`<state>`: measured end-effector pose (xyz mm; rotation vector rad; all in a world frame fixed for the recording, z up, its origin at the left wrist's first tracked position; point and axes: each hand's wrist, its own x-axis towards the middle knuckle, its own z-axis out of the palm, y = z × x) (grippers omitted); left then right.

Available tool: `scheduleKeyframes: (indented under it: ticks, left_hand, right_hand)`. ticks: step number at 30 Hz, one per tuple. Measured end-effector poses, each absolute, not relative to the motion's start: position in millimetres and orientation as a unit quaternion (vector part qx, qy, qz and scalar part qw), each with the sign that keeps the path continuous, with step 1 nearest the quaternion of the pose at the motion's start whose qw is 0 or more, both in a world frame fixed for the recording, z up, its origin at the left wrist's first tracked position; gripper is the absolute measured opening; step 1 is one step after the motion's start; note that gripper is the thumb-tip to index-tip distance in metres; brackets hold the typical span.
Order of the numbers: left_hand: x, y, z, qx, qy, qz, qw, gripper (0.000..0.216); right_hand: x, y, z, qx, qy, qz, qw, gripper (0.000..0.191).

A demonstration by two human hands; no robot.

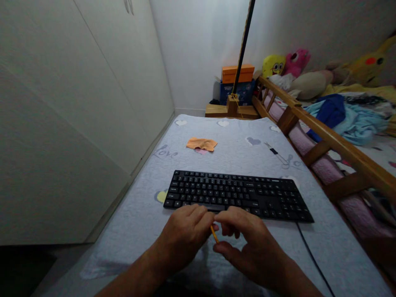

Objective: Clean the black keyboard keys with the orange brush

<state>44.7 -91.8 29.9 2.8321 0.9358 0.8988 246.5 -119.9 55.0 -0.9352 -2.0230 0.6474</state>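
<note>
My left hand (185,233) and my right hand (247,243) meet just in front of a black keyboard (238,194) on a grey cloth-covered surface (139,218). Between the fingertips of both hands sticks a thin orange stick-like thing (214,234). Both hands have their fingers curled and pinched around it. What the thing is, I cannot make out. The keyboard's cable (312,255) runs off toward me on the right.
An orange cloth (201,144) lies beyond the keyboard, and a small tweezers-like tool (276,153) lies to the far right. White cupboard doors (77,103) stand on the left. A wooden bed rail (324,132) borders the right, with plush toys and clothes behind it. Boxes and a black pole (243,49) stand at the back.
</note>
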Motion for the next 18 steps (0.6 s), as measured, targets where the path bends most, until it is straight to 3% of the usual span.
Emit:
scheduleKeyframes:
  ticks: [3,12,18]
  left_hand:
    - [47,-94,26,0.916,0.290,0.277,0.022,0.019]
    - [51,-90,28,0.886,0.314,0.341,-0.008,0.014]
    - [52,-87,26,0.880,0.308,0.360,-0.032,0.016]
  right_hand:
    - [239,-119,47,-0.357,-0.801,0.264,0.402,0.015]
    - [241,-117,54,-0.368,-0.769,0.233,0.468,0.016]
    - [242,-105,53,-0.358,-0.787,0.254,0.434,0.014]
